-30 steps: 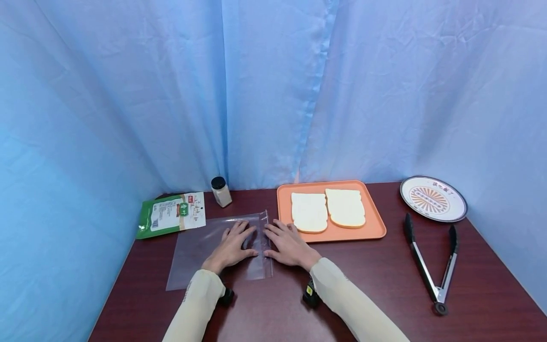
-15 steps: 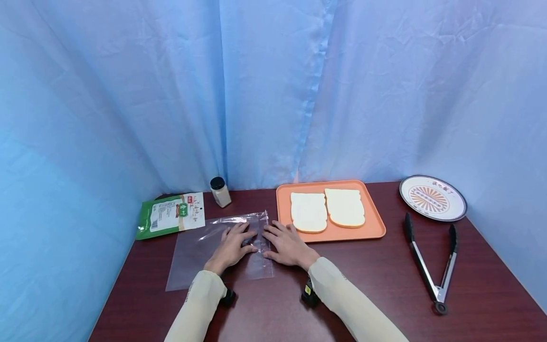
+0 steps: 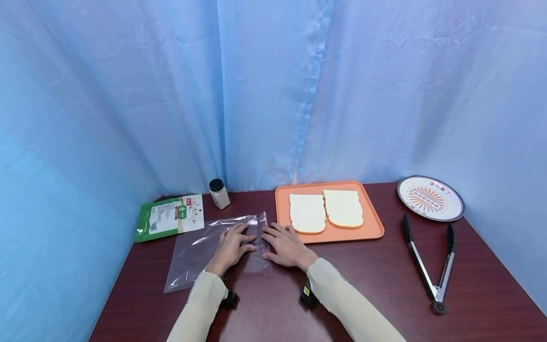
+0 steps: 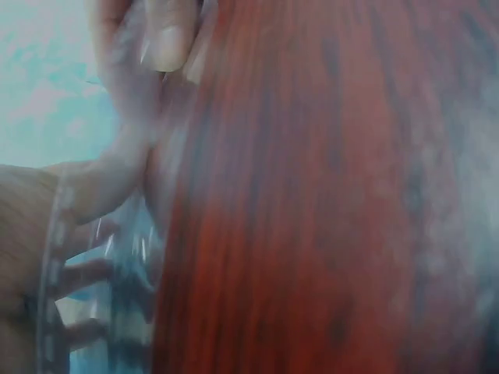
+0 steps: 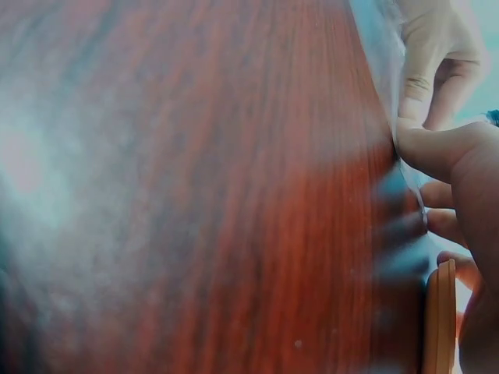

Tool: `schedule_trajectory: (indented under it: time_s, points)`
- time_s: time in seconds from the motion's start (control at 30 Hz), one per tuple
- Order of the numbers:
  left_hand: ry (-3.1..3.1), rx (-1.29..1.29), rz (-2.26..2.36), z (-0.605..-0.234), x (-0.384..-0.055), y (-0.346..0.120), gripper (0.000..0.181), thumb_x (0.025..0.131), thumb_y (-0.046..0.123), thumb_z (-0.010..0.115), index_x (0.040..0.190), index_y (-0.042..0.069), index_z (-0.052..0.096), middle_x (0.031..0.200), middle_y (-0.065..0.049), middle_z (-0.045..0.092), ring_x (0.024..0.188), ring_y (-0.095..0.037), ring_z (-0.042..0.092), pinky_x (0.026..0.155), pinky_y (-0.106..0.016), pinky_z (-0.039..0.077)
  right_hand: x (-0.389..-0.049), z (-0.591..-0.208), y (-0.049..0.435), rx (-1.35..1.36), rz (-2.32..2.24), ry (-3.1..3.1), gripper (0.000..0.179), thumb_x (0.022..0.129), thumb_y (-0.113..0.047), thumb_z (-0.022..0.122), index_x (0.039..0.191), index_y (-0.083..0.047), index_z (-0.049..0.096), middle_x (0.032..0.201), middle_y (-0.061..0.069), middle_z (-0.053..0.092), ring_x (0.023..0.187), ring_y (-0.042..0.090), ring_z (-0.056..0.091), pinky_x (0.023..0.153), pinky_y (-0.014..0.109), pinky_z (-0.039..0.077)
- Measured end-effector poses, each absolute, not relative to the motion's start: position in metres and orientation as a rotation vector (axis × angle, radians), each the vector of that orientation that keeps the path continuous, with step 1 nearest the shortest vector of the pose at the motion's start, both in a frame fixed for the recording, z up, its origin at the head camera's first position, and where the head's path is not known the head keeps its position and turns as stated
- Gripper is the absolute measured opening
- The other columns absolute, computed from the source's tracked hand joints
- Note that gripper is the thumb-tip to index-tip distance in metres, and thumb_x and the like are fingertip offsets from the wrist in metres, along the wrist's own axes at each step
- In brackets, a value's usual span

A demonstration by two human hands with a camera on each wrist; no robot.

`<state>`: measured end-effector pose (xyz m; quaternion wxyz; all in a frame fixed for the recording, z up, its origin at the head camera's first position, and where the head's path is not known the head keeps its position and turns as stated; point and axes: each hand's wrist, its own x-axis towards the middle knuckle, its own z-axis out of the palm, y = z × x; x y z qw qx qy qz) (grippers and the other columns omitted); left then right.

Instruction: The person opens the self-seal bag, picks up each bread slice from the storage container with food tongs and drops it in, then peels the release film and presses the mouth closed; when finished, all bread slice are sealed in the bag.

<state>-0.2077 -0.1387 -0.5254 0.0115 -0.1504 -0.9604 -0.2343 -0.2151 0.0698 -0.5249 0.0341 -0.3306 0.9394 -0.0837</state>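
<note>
A clear plastic zip bag (image 3: pixel 188 259) lies flat on the dark wooden table, its zip edge to the right. My left hand (image 3: pixel 231 247) rests on the bag near that edge, fingers spread and slightly bent. Facing it, my right hand (image 3: pixel 286 244) touches the outer zip edge with thumb and fingertips. Up close in the right wrist view, the right thumb (image 5: pixel 425 148) meets the film's edge beside the left hand. Film crosses in front of my left hand (image 4: pixel 23 226) in the left wrist view.
An orange tray (image 3: pixel 373 232) with two bread slices (image 3: pixel 307 213) stands just right of my right hand. Metal tongs (image 3: pixel 422 267) lie spread at the right, below a patterned plate (image 3: pixel 455 209). A green-white packet (image 3: pixel 166 216) and a black-lidded jar (image 3: pixel 220 195) stand back left. Blue curtains (image 3: pixel 265 95) surround the table.
The film under and beside my left hand shows more creases and glare, and its zip edge has shifted a little. Both hands have moved only slightly.
</note>
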Motion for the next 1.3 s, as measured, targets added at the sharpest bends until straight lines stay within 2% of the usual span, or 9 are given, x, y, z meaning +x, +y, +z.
schedule_trajectory:
  time_s: [0.23, 0.5, 0.83, 1.07, 1.3]
  points:
    - [-2.919, -0.472, -0.673, -0.525, -0.206, -0.14, 0.019, 0.089, 0.022, 0.074, 0.105, 0.016, 0.081, 0.14, -0.015, 0.062, 0.138, -0.035, 0.05, 0.107, -0.063, 0.04, -0.214, -0.525, 0.068, -1.021, -0.264, 2.883, 0.059, 0.099, -0.052, 0.054, 0.146, -0.017, 0.052, 0.159, 0.002, 0.044, 0.151, 0.029, 0.033, 0.115, 0.058, 0.034]
    - [-2.852, -0.492, -0.631, -0.516, -0.203, -0.138, 0.015, 0.087, 0.02, 0.076, 0.1, 0.014, 0.082, 0.137, -0.011, 0.065, 0.136, -0.035, 0.053, 0.109, -0.062, 0.04, -0.213, -0.523, 0.065, -1.014, -0.224, 2.882, 0.059, 0.099, -0.053, 0.054, 0.146, -0.018, 0.052, 0.159, 0.002, 0.043, 0.151, 0.028, 0.035, 0.114, 0.057, 0.035]
    - [-2.74, -0.621, -0.54, -0.506, -0.201, -0.124, 0.014, 0.086, 0.021, 0.077, 0.098, 0.014, 0.082, 0.125, -0.009, 0.072, 0.128, -0.033, 0.06, 0.105, -0.056, 0.045, -0.215, -0.523, 0.066, -1.046, -0.192, 2.902, 0.061, 0.097, -0.053, 0.057, 0.147, -0.019, 0.051, 0.157, 0.003, 0.046, 0.148, 0.027, 0.039, 0.111, 0.054, 0.038]
    - [-2.738, -0.556, -0.529, -0.508, -0.199, -0.13, 0.016, 0.087, 0.022, 0.076, 0.1, 0.015, 0.081, 0.121, -0.008, 0.075, 0.125, -0.032, 0.062, 0.106, -0.055, 0.047, -0.216, -0.521, 0.068, -1.045, -0.178, 2.894, 0.061, 0.098, -0.054, 0.055, 0.147, -0.018, 0.051, 0.158, 0.003, 0.045, 0.148, 0.028, 0.038, 0.112, 0.055, 0.037]
    - [-2.75, -0.537, -0.554, -0.513, -0.197, -0.137, 0.014, 0.087, 0.021, 0.076, 0.098, 0.014, 0.081, 0.113, -0.008, 0.076, 0.117, -0.029, 0.067, 0.099, -0.053, 0.051, -0.216, -0.52, 0.07, -1.044, -0.143, 2.884, 0.06, 0.098, -0.055, 0.055, 0.147, -0.019, 0.051, 0.159, 0.002, 0.044, 0.149, 0.028, 0.038, 0.115, 0.059, 0.035]
